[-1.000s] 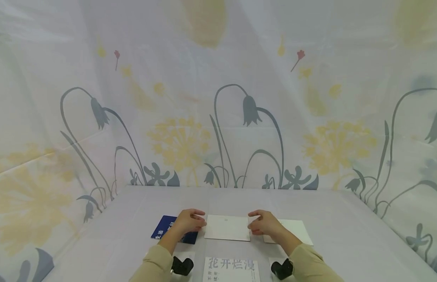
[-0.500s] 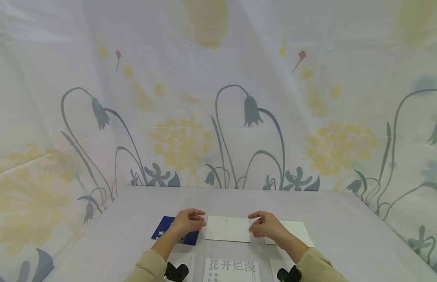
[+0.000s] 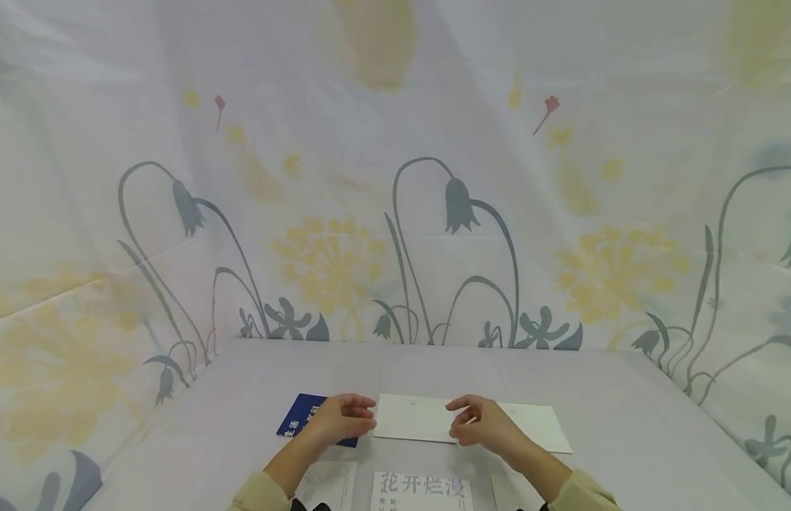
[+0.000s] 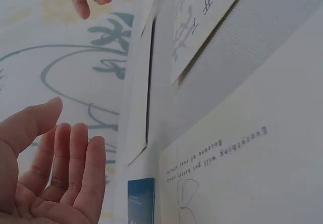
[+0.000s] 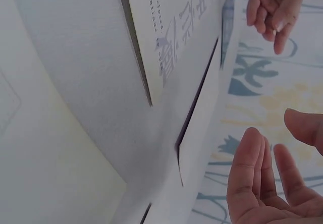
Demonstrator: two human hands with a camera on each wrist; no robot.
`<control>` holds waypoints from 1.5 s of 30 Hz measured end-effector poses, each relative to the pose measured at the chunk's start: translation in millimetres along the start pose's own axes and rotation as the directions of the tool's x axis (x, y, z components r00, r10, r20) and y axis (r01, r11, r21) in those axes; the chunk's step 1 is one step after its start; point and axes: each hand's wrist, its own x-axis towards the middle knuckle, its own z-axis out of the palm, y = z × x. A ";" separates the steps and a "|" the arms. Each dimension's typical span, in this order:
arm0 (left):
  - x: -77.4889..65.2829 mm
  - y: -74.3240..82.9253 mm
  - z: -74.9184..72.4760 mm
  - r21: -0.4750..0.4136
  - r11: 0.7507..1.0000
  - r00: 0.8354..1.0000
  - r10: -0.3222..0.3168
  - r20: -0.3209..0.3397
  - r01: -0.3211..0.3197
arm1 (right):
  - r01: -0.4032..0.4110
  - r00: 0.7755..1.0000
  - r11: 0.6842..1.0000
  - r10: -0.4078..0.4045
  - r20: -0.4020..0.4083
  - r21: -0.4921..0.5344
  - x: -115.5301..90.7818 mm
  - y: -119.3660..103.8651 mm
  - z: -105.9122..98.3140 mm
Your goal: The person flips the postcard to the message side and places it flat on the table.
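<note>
My left hand (image 3: 341, 419) hovers at the left side of a blank white card (image 3: 413, 417), partly covering a blue card (image 3: 299, 416) with white characters. My right hand (image 3: 483, 424) is at the other side of the white card, overlapping the left part of a second pale card (image 3: 540, 429). Both hands hold nothing. In the left wrist view the left hand's fingers (image 4: 78, 156) are loosely bent, with the thumb apart from them. Similarly relaxed fingers (image 5: 246, 158) show in the right wrist view, facing the left hand.
A nearer row lies closer to my body: a printed card (image 3: 423, 490) with large grey characters in the middle, a pale card (image 3: 334, 482) on the left and another pale card (image 3: 511, 490) on the right. A flower-printed curtain (image 3: 344, 184) stands behind the white table (image 3: 274, 358).
Both hands sit slightly lower in the head view, and the sleeves have drawn back toward its bottom edge. The view has shifted a little. The cards keep their arrangement.
</note>
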 end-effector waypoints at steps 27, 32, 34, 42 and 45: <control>-35.5 -9.3 3.0 0.119 0.975 0.974 0.168 0.153 -0.187 | 0.121 0.985 0.985 -0.104 0.136 -0.124 -39.0 8.8 -0.6; -42.7 -8.7 0.4 0.178 0.959 0.960 0.179 0.215 -0.219 | 0.122 0.980 0.981 -0.095 0.174 -0.149 -45.3 10.3 -0.3; -44.4 -9.0 0.8 0.199 0.952 0.955 0.183 0.234 -0.231 | 0.116 0.981 0.978 -0.085 0.177 -0.173 -47.6 10.0 1.1; -47.9 -11.8 4.0 0.340 0.881 0.922 0.222 0.317 -0.329 | 0.174 0.955 0.946 -0.093 0.283 -0.275 -50.2 9.1 4.2; -48.8 -10.8 5.8 0.392 0.850 0.909 0.212 0.359 -0.352 | 0.249 0.930 0.912 -0.131 0.343 -0.327 -47.0 11.9 5.8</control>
